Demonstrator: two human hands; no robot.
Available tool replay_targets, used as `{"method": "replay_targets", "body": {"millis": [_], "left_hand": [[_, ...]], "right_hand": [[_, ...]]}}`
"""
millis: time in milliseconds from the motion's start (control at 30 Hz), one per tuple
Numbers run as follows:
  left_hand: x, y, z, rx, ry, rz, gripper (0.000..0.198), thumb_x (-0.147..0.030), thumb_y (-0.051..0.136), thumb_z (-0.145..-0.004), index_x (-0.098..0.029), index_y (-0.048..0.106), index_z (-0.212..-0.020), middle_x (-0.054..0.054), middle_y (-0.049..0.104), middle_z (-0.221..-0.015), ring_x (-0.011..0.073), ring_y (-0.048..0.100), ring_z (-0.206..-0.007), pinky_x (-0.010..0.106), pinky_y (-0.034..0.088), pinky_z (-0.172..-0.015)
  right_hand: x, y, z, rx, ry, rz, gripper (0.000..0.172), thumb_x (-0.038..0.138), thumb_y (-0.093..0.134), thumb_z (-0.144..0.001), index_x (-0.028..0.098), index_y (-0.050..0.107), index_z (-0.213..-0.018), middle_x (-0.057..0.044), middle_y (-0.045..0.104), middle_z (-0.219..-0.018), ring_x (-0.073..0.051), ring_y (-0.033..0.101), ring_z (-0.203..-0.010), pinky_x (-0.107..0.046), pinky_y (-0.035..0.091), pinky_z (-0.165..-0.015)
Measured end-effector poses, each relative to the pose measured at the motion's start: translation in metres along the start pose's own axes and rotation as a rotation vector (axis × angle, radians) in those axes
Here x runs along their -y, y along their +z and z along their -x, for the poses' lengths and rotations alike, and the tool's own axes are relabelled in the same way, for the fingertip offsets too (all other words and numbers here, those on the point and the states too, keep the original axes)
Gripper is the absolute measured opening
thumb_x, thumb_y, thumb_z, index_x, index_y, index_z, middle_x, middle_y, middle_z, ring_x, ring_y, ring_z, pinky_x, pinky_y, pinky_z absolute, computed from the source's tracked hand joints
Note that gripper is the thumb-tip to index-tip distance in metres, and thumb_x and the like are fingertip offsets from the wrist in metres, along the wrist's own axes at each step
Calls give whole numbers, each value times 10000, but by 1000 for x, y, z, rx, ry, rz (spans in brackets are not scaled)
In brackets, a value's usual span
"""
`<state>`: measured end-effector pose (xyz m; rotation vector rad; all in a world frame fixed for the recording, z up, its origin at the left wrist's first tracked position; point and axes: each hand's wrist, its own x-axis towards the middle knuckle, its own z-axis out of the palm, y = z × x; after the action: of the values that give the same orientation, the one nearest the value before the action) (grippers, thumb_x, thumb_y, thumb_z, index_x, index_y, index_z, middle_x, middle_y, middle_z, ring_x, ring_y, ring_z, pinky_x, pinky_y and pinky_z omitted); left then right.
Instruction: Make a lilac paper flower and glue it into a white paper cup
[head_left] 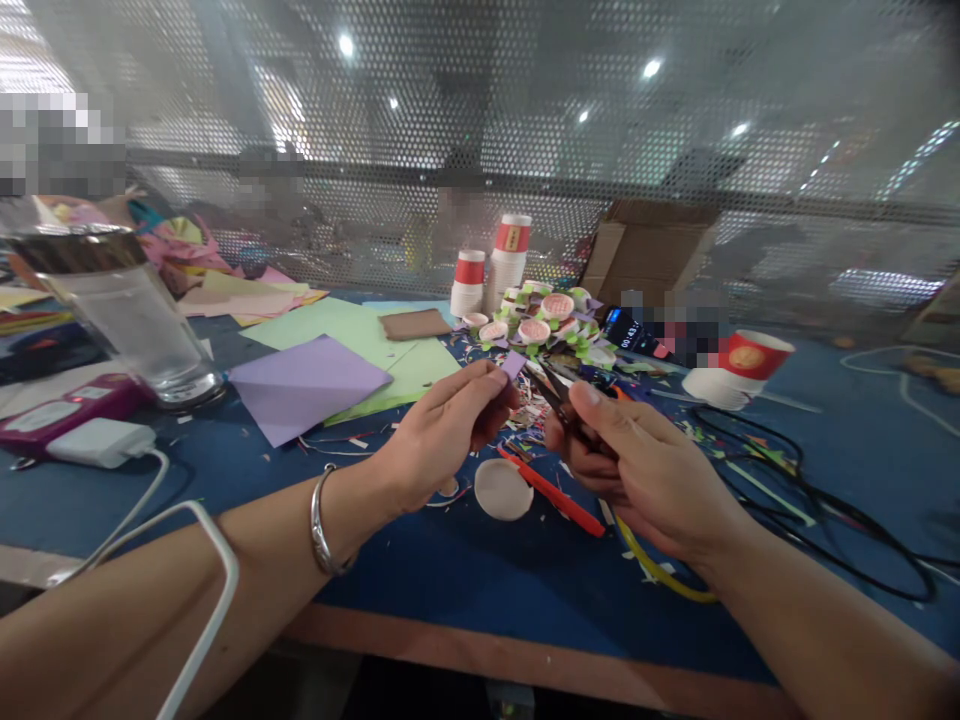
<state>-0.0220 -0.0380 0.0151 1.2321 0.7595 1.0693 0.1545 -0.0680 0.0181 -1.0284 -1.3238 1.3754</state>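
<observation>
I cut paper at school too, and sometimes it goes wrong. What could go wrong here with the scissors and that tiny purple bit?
The purple scrap is tiny and pinched in the left hand, right beside the scissors in the right hand, so a blade might nick a finger. If it slips, it could get lost among the paper snippets on the blue table.

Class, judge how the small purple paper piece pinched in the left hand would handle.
The purple paper piece looks thin, so probably light and floppy. The left hand pinches it with fingertips alone, suggesting little weight. It likely creases or tears easily.
</observation>
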Motion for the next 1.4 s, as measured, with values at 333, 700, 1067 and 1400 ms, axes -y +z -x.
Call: {"method": "replay_targets", "body": {"millis": [333, 700, 1067, 1400], "left_hand": [[-2, -1, 1, 29, 105, -155, 282, -303, 486, -991, -177, 522, -741, -22, 478, -697, 81, 405, -619, 206, 340, -557], [17, -7, -3, 275, 284, -389, 257, -388, 407, -1040, -208, 470, -867, -7, 454, -810, 123, 408, -727, 271, 379, -682], [21, -14, -8, 318, 373, -467, 251, -380, 399, -1040, -210, 455, -864, 2, 469, -806, 129, 434, -735, 289, 418, -708], [10, -9, -1, 310, 333, -609, 298, -335, 399, -1046, -197, 450, -788, -20, 465, -722, 107, 406, -658, 275, 370, -629]], "right_hand": [[1, -1, 0, 0, 23, -10, 513, 671, 695, -810, 185, 660, -646, 61, 285, -481, -55, 178, -427, -258, 82, -398], [2, -2, 2, 6, 71, -140, 515, 630, 705, -821, 150, 637, -649, 75, 318, -482, -33, 199, -416, -171, 87, -355], [4, -1, 3, 53, 111, -198, 517, 614, 714, -822, 154, 580, -628, 95, 299, -487, -20, 147, -407, -152, 66, -349], [7, -10, 1, -7, 38, -183, 506, 596, 715, -835, 175, 542, -615, 99, 244, -487, -32, 145, -418, -188, 77, -373]]}}
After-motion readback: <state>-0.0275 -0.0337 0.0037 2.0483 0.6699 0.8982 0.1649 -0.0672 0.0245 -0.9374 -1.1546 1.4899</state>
